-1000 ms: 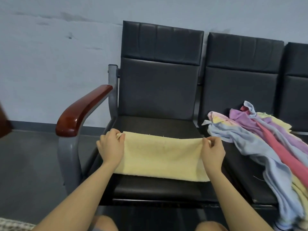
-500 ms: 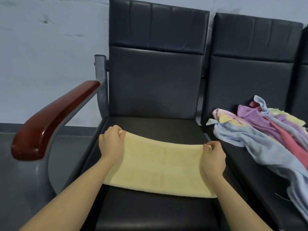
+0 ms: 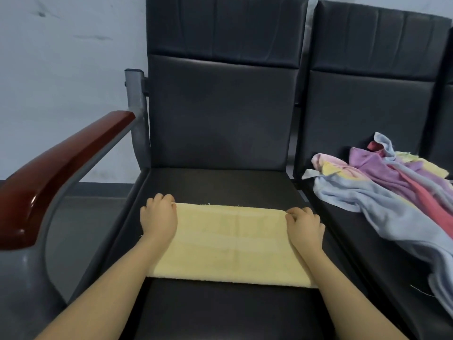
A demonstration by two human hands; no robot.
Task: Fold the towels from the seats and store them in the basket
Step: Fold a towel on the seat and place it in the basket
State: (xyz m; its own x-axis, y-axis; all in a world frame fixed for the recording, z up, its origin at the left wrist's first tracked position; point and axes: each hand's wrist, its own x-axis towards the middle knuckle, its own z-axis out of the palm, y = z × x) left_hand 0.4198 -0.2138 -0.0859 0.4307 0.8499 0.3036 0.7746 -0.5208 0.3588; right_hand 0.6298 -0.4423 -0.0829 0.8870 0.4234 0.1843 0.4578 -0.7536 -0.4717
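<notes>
From the head camera, a folded yellow towel [image 3: 230,244] lies flat on the black padded seat [image 3: 215,185] of a chair against a pale wall [image 3: 61,69]. The left hand [image 3: 158,217] and right hand [image 3: 305,225] each pinch a far corner with curled fingers. On the next seat [image 3: 367,241] – a heap of coloured towels [image 3: 392,182]. A red-brown armrest [image 3: 56,173] stands at left.

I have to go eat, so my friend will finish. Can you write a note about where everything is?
Left hand and right hand each pinch a far corner of the yellow towel.
It lies flat on the left seat, folded over once, it seems.
The unfolded towel pile sits on the next seat.
No basket in view.
Left: finish this fold, fold the pile, store everything.
</notes>
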